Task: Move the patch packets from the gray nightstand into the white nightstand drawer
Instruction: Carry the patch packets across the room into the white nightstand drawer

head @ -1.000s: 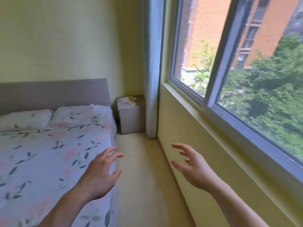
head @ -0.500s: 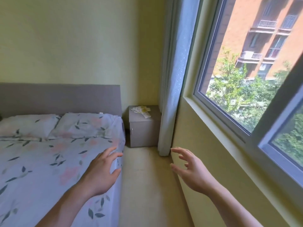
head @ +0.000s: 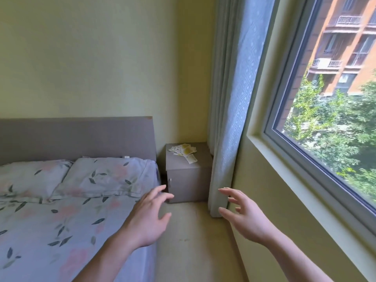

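The left hand (head: pixel 147 218) hangs empty, fingers loosely spread. The patch packets (head: pixel 184 150) lie heaped at the back left corner of the gray nightstand (head: pixel 189 176), none moved yet. The right hand (head: pixel 244 214) is likewise spread and empty. No white nightstand shows.

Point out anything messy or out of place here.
The patch packets lie in a loose, fanned heap on the gray nightstand, one strayed toward its front edge. Both hands are empty. Nothing looks damaged or spilled.
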{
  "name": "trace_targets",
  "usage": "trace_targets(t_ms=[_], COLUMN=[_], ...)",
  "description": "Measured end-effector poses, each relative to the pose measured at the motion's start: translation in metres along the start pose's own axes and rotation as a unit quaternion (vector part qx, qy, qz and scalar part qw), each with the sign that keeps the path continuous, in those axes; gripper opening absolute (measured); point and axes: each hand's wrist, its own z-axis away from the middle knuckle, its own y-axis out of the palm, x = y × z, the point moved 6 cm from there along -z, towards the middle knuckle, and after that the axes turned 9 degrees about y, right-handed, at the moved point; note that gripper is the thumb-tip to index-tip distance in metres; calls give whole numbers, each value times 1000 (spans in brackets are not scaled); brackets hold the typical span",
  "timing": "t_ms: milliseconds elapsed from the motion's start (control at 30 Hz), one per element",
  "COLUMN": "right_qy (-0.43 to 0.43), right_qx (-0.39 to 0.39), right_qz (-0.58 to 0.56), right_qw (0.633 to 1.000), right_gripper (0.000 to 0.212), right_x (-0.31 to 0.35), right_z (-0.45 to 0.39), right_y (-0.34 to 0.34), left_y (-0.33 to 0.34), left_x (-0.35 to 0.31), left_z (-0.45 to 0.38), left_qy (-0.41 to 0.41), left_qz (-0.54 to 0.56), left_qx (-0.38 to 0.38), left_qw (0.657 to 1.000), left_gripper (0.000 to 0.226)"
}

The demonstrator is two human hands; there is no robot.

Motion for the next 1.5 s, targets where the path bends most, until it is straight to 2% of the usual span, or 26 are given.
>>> trace_targets(t_ms=[267, 567, 900, 1033, 1200, 1333, 1500], right_qy=[-24, -38, 40, 82, 134, 156, 181], right_qx=[49, 113, 115, 88, 77, 94, 140], right_qz=[-14, -15, -10, -20, -25, -23, -8], right_qw=[998, 993, 993, 993, 988, 983, 973], right_gripper=[50, 50, 50, 48, 48, 47, 50], right_x=[16, 45, 11, -14, -40, -63, -102], right_z=[-199, -368, -527, -580, -641, -707, -801], right_y=[-4, 30, 67, 64, 59, 66, 82], left_y=[-12, -31, -27, -9, 24, 58, 101], left_x=[82, 194, 319, 353, 365, 371, 388], left_z=[-144, -238, -390, -466, -555, -626, -709], left_qy=[-65, -163, -174, -163, -127, -113, -144], left_qz=[-12, -6, 17, 13, 32, 38, 62], left_qx=[-12, -26, -11, 35, 87, 119, 156], left_qw=[998, 986, 985, 986, 988, 986, 975], left_gripper=[42, 44, 44, 45, 44, 44, 43])
